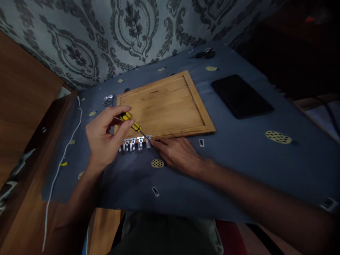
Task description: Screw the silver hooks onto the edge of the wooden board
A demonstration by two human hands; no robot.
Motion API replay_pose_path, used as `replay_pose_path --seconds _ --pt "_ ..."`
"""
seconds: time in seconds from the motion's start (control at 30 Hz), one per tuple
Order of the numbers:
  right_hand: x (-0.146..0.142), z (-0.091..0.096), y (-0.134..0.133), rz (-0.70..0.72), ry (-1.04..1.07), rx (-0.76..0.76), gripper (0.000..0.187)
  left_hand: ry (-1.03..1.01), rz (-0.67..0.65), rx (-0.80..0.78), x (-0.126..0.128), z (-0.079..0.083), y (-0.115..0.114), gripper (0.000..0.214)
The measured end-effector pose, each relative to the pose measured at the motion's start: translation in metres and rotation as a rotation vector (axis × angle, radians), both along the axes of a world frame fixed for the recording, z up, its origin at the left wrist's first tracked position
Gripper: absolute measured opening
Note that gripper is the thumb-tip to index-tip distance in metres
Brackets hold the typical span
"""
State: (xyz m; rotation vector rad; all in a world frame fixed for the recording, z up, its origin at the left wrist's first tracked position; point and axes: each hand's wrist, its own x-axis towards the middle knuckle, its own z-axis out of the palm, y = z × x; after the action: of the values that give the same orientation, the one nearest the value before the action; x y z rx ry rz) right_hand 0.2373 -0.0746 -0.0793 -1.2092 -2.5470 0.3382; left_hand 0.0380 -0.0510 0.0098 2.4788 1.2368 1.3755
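A yellow-and-black screwdriver (132, 122) is pinched in my left hand (105, 132), its shaft slanting down to the right. The tip meets the rightmost of several silver metal hooks (140, 143), which line the near edge of a framed wooden panel (159, 106). Fingertips of my right hand (180, 154) are pressed at that same hook, steadying or touching it; the exact grip is hidden. Small dark holes run along the panel's edge to the right of the hooks.
More silver metal pieces (108, 100) lie beyond the panel's left corner. A black tablet-like slab (241, 95) rests at the right, and a small black object (204, 54) at the back. A white cable (66, 145) trails along the left side of the blue patterned cloth (252, 152).
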Motion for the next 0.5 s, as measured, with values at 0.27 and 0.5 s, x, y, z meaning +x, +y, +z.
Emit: replay_pose_path --seconds 0.27,0.5 --pt "0.0003 0.0024 0.0003 0.001 -0.016 -0.008 0.043 0.009 0.008 -0.010 -0.0009 -0.0044 0.0005 0.024" --pt "-0.0004 0.0050 0.0006 0.005 -0.043 -0.041 0.043 0.027 0.066 0.020 -0.0009 -0.0059 -0.0010 0.023"
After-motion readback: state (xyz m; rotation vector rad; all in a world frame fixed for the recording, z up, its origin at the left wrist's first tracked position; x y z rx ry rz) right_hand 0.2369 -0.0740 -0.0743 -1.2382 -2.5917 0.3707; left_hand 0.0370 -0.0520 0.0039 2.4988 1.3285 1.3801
